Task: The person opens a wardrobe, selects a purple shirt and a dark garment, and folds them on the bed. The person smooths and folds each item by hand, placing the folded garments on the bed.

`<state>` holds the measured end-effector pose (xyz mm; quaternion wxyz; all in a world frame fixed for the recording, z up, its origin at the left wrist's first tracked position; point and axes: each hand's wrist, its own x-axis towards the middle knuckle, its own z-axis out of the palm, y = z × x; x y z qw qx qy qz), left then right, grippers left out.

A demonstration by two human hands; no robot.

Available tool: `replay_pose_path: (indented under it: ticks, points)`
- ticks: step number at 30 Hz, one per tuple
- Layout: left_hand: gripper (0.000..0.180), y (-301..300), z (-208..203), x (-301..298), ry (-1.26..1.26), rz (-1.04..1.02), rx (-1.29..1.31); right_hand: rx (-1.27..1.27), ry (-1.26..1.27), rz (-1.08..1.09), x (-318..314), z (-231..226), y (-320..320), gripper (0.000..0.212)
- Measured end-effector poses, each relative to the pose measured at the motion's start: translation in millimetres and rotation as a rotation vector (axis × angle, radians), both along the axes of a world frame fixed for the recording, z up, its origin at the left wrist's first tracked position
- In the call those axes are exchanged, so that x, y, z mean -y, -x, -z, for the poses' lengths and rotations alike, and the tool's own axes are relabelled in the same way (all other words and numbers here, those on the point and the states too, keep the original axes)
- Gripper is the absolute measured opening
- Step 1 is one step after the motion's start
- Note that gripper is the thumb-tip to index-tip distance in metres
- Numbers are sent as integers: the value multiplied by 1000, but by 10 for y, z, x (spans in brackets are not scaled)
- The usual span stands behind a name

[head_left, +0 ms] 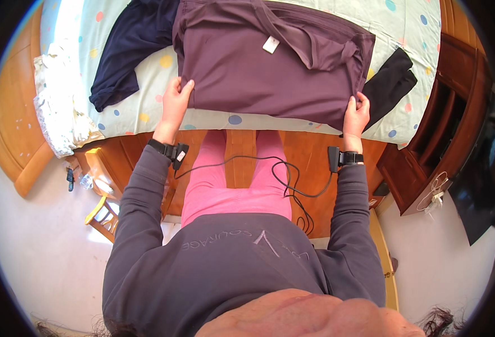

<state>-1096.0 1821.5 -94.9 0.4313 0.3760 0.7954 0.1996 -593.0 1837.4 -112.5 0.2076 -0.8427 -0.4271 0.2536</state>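
Observation:
A plum-coloured top (pixel 247 73) lies spread on the bed, with a small white label (pixel 270 44) showing near its upper middle. A strip of the same fabric lies twisted across its right part. At the near left corner, my left hand (pixel 176 104) pinches the edge between thumb and fingers. My right hand (pixel 357 114) grips the near right corner in the same way. Dark navy clothing (pixel 129 50) lies to the left of the top, partly under it. Black clothing (pixel 392 84) sticks out on the right side, beyond my right hand.
The bed (pixel 236 120) has a pale green sheet with coloured dots. White ruffled cloth (pixel 62 106) hangs at its left edge. A black cable (pixel 230 160) runs between my wrist straps in front of my legs. Dark wooden shelving (pixel 435 129) stands right, a small wooden chair (pixel 104 216) left.

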Motion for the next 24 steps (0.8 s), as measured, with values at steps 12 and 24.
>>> replay_pose_path:
  ticks: [12,24]
  points:
    - [42,-109,315,-475,-613,297,-497,-494,726,-191,-690,209,734,24]
    - [102,229,778,-850,-176,-105,-117,-244,-234,-69,-603,191,197,55]
